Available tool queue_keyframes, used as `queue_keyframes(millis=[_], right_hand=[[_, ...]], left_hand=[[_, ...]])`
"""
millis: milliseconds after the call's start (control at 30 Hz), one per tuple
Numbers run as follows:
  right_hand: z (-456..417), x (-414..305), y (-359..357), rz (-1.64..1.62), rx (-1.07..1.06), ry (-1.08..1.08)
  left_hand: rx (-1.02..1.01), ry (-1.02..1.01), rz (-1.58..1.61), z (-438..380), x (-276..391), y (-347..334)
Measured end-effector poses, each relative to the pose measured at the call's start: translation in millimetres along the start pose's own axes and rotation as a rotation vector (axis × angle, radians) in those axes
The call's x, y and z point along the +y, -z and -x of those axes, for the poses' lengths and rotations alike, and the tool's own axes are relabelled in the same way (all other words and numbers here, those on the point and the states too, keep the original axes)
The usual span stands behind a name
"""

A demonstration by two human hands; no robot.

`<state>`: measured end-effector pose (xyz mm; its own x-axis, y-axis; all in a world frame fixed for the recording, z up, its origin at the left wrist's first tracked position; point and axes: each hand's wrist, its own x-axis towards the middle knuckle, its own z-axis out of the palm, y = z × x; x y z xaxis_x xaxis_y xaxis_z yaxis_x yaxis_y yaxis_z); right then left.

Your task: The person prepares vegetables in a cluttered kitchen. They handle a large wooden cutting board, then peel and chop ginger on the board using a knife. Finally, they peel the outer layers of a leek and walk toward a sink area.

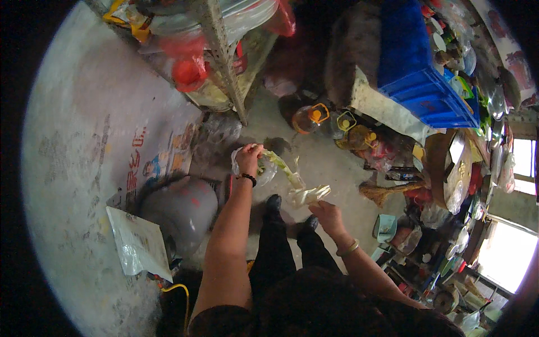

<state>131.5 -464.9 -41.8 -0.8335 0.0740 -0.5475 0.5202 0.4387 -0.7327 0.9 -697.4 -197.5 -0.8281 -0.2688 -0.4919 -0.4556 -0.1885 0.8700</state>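
My left hand [248,158], with a dark bead bracelet at the wrist, grips one end of a long pale yellow-green strip [281,164]. It looks like thin plastic, though a stalk cannot be ruled out. Below the same hand hangs a clear plastic bag [268,173] with green leaves inside; whether the fingers also hold its rim is hard to see. My right hand [328,215], a pale bangle on its wrist, pinches the shiny crumpled film [309,195] at the strip's other end. Both hands are above the concrete floor, in front of my dark shoes [273,203].
Several large plastic bottles [346,123] stand on the floor ahead. A blue plastic crate [429,92] and a round chopping block [447,168] with a cleaver [457,145] are on the right. At left are a grey rounded container [181,210] and a metal-framed shelf [227,63]. A straw broom [379,193] lies right.
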Motion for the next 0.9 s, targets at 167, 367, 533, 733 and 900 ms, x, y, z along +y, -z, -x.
queue_keyframes(millis=[167, 367, 533, 733, 900], right_hand=[[2, 14, 8, 0.144, -0.103, -0.046], [3, 70, 15, -0.236, -0.095, -0.184], [5, 66, 13, -0.215, -0.120, -0.220], [3, 31, 13, 0.118, -0.040, -0.146], [3, 26, 11, 0.162, -0.108, -0.132]], left_hand=[[0.137, 0.012, 0.055, -13, -39, 29], [0.271, 0.175, -0.300, -9, -88, 39], [0.054, 0.159, -0.777, -36, -223, 79], [0.003, 0.477, -0.021, 9, -87, 18], [-0.102, 0.224, 0.343, 49, -13, -17]])
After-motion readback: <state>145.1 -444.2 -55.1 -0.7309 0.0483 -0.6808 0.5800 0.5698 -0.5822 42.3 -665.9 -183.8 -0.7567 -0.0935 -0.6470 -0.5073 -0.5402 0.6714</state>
